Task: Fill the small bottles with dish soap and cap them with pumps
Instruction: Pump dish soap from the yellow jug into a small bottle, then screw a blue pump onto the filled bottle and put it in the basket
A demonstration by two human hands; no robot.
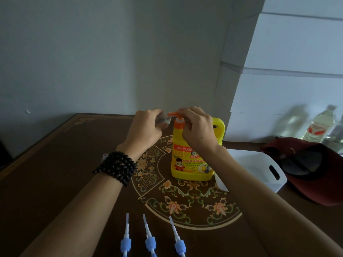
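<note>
A big yellow dish soap jug (191, 160) with an orange pump stands upright in the middle of the dark patterned table (55, 173). My right hand (198, 128) rests on the orange pump head (173, 114), fingers curled over it. My left hand (146, 128) holds a small clear bottle (164, 120) against the pump's spout; most of that bottle is hidden by my fingers. Three blue-collared pump caps with white tubes lie side by side at the near edge: left pump cap (126, 240), middle pump cap (150, 238), right pump cap (178, 240).
A white plastic basket (274, 173) with a handle cutout sits right of the jug. A dark red cap (315, 175) lies beyond it, and clear drink bottles (319, 125) stand at the far right. A wall runs just behind the table.
</note>
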